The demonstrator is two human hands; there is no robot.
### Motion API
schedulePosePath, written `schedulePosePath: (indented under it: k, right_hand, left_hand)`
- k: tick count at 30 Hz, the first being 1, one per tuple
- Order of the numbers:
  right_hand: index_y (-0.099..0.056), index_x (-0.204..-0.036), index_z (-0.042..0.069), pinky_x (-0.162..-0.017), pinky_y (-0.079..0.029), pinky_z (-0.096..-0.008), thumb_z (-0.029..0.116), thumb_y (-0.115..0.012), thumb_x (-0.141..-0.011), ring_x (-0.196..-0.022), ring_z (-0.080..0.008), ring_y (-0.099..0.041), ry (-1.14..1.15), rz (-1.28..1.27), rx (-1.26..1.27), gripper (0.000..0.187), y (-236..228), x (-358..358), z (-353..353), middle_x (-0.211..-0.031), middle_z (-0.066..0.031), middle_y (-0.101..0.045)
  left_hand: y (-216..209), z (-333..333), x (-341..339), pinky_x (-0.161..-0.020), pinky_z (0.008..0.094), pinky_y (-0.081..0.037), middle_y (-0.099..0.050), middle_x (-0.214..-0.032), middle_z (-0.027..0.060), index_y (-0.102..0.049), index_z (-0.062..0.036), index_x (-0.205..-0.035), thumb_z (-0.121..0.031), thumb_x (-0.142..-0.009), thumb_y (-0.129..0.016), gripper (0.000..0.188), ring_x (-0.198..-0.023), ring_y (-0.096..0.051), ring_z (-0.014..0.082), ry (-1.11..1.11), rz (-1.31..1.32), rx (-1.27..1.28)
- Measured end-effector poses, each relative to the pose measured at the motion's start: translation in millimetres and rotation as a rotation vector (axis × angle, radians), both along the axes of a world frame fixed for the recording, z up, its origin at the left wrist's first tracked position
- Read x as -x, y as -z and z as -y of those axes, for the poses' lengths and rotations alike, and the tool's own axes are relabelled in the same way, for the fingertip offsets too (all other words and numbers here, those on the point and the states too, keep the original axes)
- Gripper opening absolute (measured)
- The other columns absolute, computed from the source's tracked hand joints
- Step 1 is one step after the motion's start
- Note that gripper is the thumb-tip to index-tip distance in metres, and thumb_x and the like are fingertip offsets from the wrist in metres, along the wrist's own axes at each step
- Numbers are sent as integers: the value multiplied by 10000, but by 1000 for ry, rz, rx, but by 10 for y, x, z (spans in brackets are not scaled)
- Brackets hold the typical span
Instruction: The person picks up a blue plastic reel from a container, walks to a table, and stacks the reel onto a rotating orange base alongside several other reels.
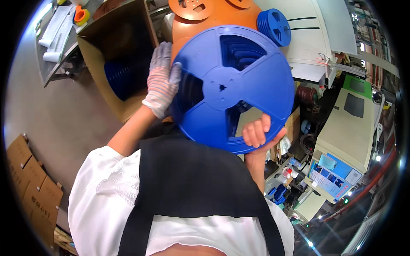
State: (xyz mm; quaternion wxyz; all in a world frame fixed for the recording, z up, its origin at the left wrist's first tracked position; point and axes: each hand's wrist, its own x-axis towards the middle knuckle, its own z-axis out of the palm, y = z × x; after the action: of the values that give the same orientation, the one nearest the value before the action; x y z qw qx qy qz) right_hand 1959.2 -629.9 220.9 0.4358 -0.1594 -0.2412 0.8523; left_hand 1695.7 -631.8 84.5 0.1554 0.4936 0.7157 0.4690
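A stack of several large blue plastic reels (260, 83) is in front of my chest, the top reel's round face toward me. Through its cut-out windows more reels show behind it. My right hand (258, 132) is bare and closed on the lower right rim, its fingers hooked through a window. My left hand (161, 83) wears a grey and orange striped glove. Its fingers are stretched out beside the stack's left edge, thumb apart and against the rim. The far side of the stack is hidden.
At the left stands an open cardboard box (95, 72) with blue reels (117, 79) inside. Beyond my stack are an orange surface with orange discs (191, 7) and small blue reels (273, 26). A beige machine (341, 132) stands right; cartons (34, 187) lie lower left.
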Motion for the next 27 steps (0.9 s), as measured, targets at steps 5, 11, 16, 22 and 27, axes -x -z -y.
schedulePosePath:
  k: [5,11,16,22,27]
  right_hand:
    - [-439,-846,87,-449,-373,-246,478,-610,-891,-446,-102,-460,93,-64,16,428,72,-20,-54,-548,12,-460]
    - [-468,-897,81,-500,-391,-296,609,-577,-846,-514,-144,-475,-28,126,9,541,53,341,-41,-595,-9,-476]
    - [-498,-1153,7,-829,-520,-437,557,-666,-800,-901,-322,-642,-57,616,0,675,-185,706,156,-955,-187,-636]
    - [-491,-1225,0,-756,-514,-403,389,-502,-948,-793,-222,-610,177,605,121,478,-102,458,47,-903,-107,-628]
    - [-546,-1071,50,-716,-517,-368,379,-533,-943,-760,-207,-603,289,591,219,353,-70,481,25,-853,-84,-613]
  left_hand:
    - [-130,357,68,-972,465,-403,-568,-1167,229,-547,-12,-1212,-208,-831,-624,436,-1103,-517,404,106,-22,92]
    - [-804,275,-342,-957,433,-413,-549,-1171,278,-374,-24,-1400,-376,-767,-698,794,-1079,-537,408,576,323,428]
    - [-486,225,-345,-975,386,-421,-537,-1219,258,-274,-61,-1466,-262,-733,-729,885,-1131,-542,356,328,920,366]
    - [-426,317,469,-965,418,-469,-554,-1154,146,-431,-41,-1326,-202,-886,-551,484,-1077,-562,288,505,2430,-201]
    - [-407,621,695,-1056,405,-415,-580,-1120,160,-475,25,-1240,-433,-843,-555,611,-1065,-588,306,350,2374,-365]
